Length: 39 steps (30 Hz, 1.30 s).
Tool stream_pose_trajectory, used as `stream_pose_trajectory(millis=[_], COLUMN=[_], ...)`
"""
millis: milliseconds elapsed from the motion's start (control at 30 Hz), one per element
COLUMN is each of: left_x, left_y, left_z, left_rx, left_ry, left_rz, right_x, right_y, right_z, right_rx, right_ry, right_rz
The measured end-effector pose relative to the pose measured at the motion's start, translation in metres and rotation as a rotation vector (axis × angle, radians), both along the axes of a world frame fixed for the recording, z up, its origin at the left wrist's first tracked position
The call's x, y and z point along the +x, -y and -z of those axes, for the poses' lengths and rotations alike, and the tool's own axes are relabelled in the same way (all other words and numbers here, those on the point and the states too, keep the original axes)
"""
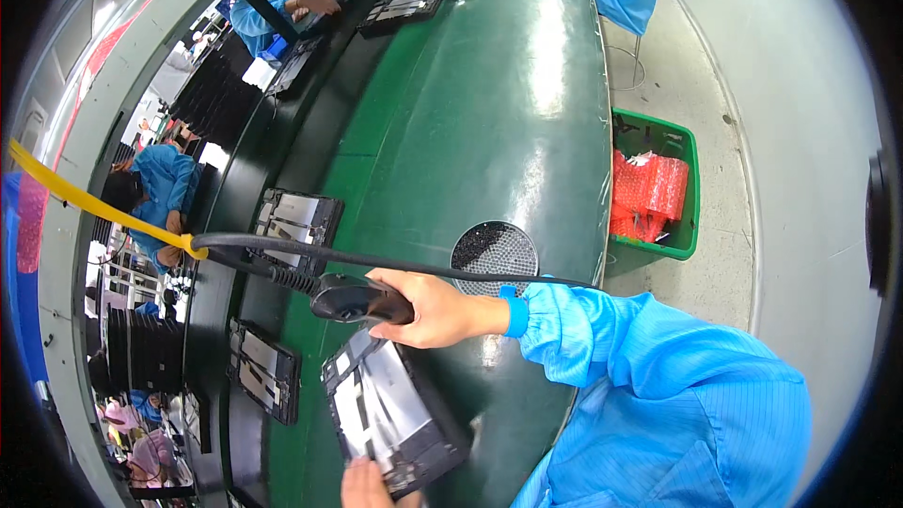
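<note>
One panel (390,404) (black-edged) against left hand (367,486)

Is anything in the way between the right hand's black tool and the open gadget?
Nothing that I can see. The right hand holds the black tool by the far end of the gadget; the black cord passes beyond the hand, not between them. The tool's tip is hidden.

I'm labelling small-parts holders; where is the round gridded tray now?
In the head view, the round gridded tray lies slightly right of centre on the green workbench, just beyond the right hand and left of the green crate.
</note>
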<state>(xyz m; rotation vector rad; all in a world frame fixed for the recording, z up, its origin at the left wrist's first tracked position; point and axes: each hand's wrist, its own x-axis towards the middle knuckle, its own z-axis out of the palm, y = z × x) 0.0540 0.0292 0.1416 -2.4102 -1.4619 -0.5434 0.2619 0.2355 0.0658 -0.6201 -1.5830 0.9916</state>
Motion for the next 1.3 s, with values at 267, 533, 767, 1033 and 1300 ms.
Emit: stream_pose_trajectory(millis=[267,533,767,1033,1300], left_x=[0.039,0.001,-0.075,-0.108,-0.104], left_y=[0.041,0.061,0.050,0.041,0.029], left_z=[0.103,0.115,0.119,0.121,0.121], left_rx=[-0.253,-0.241,-0.291,-0.638,-0.704], left_ry=[0.109,0.360,0.651,1.004,1.303], left_rz=[-0.057,-0.278,-0.849,-0.754,-0.719], right_x=[-0.017,-0.038,-0.040,-0.041,-0.039], right_y=[0.017,0.033,0.034,0.034,0.034], right_z=[0.002,0.027,0.025,0.024,0.021], right_rx=[-0.246,-0.156,-0.105,-0.123,-0.186], right_ry=[0.110,-0.030,0.002,-0.051,-0.072], right_rz=[-0.043,0.003,-0.010,-0.080,-0.128])
